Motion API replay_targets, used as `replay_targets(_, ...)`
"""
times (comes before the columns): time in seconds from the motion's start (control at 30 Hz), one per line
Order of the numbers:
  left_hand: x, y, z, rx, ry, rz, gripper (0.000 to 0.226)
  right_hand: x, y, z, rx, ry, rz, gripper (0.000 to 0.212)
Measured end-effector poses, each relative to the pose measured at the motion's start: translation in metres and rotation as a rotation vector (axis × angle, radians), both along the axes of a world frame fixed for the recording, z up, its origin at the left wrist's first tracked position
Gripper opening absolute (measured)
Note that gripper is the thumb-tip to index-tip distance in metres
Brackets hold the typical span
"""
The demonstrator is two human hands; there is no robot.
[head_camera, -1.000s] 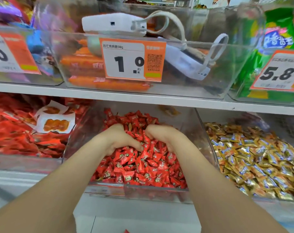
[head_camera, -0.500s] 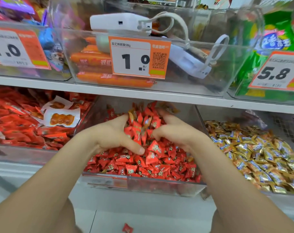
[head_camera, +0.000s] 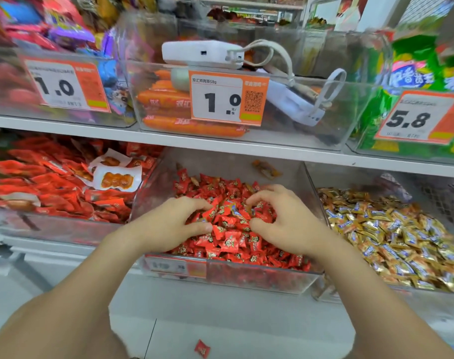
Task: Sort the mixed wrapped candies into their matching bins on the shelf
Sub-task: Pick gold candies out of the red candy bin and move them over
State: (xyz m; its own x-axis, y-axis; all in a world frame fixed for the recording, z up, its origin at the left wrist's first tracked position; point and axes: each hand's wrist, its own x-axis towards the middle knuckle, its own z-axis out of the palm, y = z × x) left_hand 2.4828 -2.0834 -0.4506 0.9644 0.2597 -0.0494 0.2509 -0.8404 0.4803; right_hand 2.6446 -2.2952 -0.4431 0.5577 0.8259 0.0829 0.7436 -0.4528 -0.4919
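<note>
Red wrapped candies (head_camera: 228, 242) fill the clear middle bin (head_camera: 220, 164) on the lower shelf, centre of the frame. The heap reaches the bin's front wall.

Head view:
- Left hand (head_camera: 169, 226) lies on the left of the heap, palm down. Its thumb and fingers are curled round a clump of the red candies, grasping them.
- Right hand (head_camera: 290, 224) lies on the right of the heap, mirrored. Its thumb and fingers are likewise curled round red candies, with the fingertips sunk among the wrappers.
- The two hands are near each other, not touching, with a ridge of candies between them.
- One stray red candy (head_camera: 202, 348) lies alone on the white surface below the shelf, bottom centre.
- Gold wrapped candies (head_camera: 389, 237) are heaped in the next bin, right of the frame.
- Orange-red flat packets (head_camera: 52, 182) are in the bin at the left.
- A small brownish packet (head_camera: 266, 169) sits at the back of the middle bin, apart from the heap.
- Upper shelf, centre: a bin of orange sausages (head_camera: 192, 125) carries a price tag (head_camera: 227, 98) reading 1.0. A white power bank (head_camera: 202, 54) rests across its rim.
- Upper right: green bags (head_camera: 415, 63), blurred.
</note>
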Motion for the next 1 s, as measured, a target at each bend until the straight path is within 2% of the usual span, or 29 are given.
replay_targets(0.07,0.002,0.000,0.000,0.014,-0.082,-0.019,0.034,-0.003,0.006,-0.002,0.143,-0.001,0.082,0.037)
replay_targets(0.13,0.004,0.000,0.000,0.026,-0.135,-0.019,0.023,-0.007,0.014,-0.005,0.195,-0.065,0.113,0.029)
replay_targets(0.2,0.005,0.004,-0.002,0.021,-0.152,-0.012,0.030,-0.007,0.023,-0.010,0.130,-0.125,0.103,0.028)
replay_targets(0.3,0.004,0.012,-0.005,-0.011,-0.159,0.002,0.058,-0.002,0.032,-0.017,-0.023,-0.119,0.074,0.030)
replay_targets(0.43,0.005,0.012,-0.003,-0.123,-0.173,0.002,0.057,0.002,0.039,-0.018,-0.197,-0.138,0.119,0.033)
replay_targets(0.53,0.006,0.008,-0.003,-0.184,-0.205,-0.016,0.063,-0.001,0.042,-0.018,-0.253,-0.154,0.108,0.030)
replay_targets(0.67,0.009,0.007,-0.001,-0.214,-0.237,0.007,0.070,-0.001,0.044,-0.018,-0.167,-0.115,0.057,0.015)
replay_targets(0.77,0.008,0.009,0.000,-0.177,-0.249,0.047,0.059,-0.001,0.042,-0.019,-0.210,-0.147,0.090,0.018)
replay_targets(0.83,0.008,0.011,-0.002,-0.143,-0.240,0.076,0.054,0.000,0.042,-0.020,-0.191,-0.145,0.091,0.028)
replay_targets(0.9,0.009,0.014,-0.004,-0.134,-0.239,0.098,0.050,0.000,0.042,-0.018,-0.060,-0.114,0.062,0.035)
replay_targets(1.0,0.010,0.015,-0.004,-0.193,-0.259,0.145,0.045,0.004,0.041,-0.011,0.142,0.002,0.018,0.026)
